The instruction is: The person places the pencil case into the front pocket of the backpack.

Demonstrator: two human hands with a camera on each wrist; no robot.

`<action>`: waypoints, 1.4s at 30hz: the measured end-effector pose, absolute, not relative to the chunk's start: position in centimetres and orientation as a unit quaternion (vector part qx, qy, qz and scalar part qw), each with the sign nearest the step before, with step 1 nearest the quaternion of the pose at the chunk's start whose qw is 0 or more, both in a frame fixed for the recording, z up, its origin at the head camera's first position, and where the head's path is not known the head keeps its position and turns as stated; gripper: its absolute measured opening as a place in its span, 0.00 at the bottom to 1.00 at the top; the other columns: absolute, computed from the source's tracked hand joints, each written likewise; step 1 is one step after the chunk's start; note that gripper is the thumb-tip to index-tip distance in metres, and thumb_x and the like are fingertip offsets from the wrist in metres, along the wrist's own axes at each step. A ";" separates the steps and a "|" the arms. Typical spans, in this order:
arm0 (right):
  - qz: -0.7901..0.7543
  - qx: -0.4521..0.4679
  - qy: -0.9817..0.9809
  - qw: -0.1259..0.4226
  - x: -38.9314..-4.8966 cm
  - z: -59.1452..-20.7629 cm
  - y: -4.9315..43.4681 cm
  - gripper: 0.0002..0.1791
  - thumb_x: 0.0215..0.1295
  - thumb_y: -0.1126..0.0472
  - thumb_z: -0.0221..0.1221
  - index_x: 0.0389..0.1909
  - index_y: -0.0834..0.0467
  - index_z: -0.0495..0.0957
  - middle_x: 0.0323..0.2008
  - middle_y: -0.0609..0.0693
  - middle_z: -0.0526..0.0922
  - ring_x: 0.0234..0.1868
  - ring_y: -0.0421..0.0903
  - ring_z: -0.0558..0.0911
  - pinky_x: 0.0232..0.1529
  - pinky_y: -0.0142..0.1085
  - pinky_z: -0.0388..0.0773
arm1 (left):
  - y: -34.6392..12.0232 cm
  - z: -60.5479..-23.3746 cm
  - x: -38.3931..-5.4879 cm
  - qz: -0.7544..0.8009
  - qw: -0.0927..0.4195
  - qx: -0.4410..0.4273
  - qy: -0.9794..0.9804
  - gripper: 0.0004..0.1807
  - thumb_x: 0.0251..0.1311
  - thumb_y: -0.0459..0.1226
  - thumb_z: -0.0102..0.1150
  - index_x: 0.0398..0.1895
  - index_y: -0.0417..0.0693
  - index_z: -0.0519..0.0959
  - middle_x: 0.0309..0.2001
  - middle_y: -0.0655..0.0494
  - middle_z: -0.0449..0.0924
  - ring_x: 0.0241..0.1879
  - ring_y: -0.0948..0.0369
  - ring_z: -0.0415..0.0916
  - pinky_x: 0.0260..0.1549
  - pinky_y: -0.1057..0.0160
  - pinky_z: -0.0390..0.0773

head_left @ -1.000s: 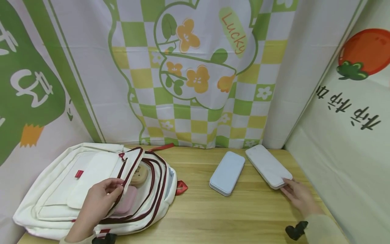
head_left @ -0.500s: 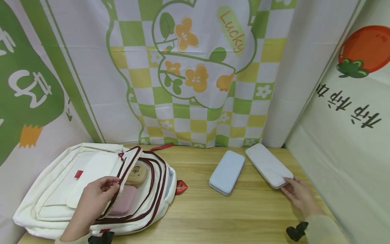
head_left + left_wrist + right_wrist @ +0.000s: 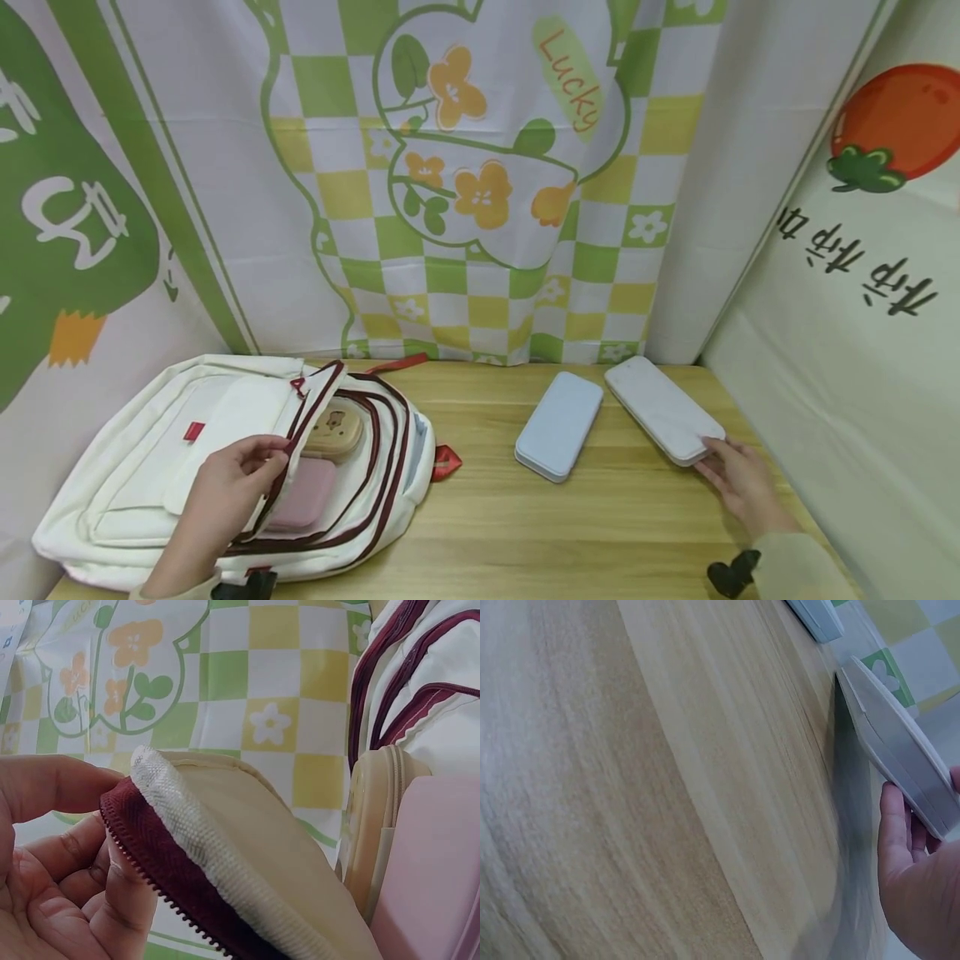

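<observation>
A cream backpack (image 3: 142,450) with dark red zippers lies on the table at the left. My left hand (image 3: 238,479) pinches the zippered edge of its front flap (image 3: 217,862) and holds it lifted. Inside the opened pocket sit a tan case (image 3: 335,427) with a small bear face and a pink case (image 3: 307,492). At the right, my right hand (image 3: 742,483) grips the near end of a white flat case (image 3: 663,408), thumb on top and fingers beneath. In the right wrist view that end of the white case (image 3: 904,742) is raised off the table.
A pale blue flat case (image 3: 559,425) lies on the wooden table (image 3: 480,533) left of the white one. A checked curtain (image 3: 480,308) hangs along the back, and a printed cloth wall (image 3: 847,367) borders the right side. A red strap (image 3: 446,461) sticks out from the backpack.
My left hand has drawn the flap edge a little to the left, so more of the pink and tan cases shows. The right hand and white case have hardly moved.
</observation>
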State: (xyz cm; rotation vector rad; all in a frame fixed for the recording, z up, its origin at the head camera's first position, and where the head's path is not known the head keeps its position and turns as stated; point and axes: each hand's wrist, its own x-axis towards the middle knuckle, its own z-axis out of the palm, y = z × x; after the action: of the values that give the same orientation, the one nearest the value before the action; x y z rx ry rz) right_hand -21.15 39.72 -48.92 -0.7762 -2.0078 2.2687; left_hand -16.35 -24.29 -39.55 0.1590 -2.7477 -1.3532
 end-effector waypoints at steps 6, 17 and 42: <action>0.730 -0.261 -0.631 0.024 -21.1 -49.0 39.7 0.42 0.79 0.60 0.51 0.81 0.68 0.37 0.40 0.39 0.75 0.37 0.32 0.80 0.50 0.30 0.80 | -24.3 -39.6 -16.4 -0.440 0.033 0.056 -0.895 0.14 0.71 0.33 0.60 0.54 0.32 0.81 0.40 0.48 0.85 0.35 0.68 0.78 0.31 0.67 0.78; 0.745 -0.250 -0.618 0.016 -20.9 -48.1 39.0 0.32 0.78 0.59 0.52 0.75 0.64 0.52 0.43 0.40 0.74 0.39 0.34 0.81 0.51 0.30 0.80 | -24.8 -39.6 -16.3 -0.436 0.038 0.050 -0.898 0.14 0.71 0.32 0.59 0.54 0.30 0.81 0.40 0.48 0.85 0.34 0.69 0.78 0.30 0.66 0.81; 0.747 -0.118 -0.652 -0.044 -21.5 -43.8 30.1 0.04 0.79 0.66 0.50 0.48 0.61 0.70 0.41 0.46 0.76 0.39 0.41 0.81 0.45 0.34 0.81 | -25.2 -38.7 -16.5 -0.431 0.063 0.034 -0.900 0.12 0.69 0.29 0.59 0.51 0.27 0.81 0.36 0.50 0.83 0.30 0.70 0.76 0.29 0.67 0.80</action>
State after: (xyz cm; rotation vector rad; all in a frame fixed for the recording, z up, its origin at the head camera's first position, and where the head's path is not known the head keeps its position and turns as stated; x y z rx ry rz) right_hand -21.54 30.11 -43.78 -0.3831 -2.1087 2.4172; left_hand -16.55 -25.19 -38.71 0.1024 -2.7188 -1.3009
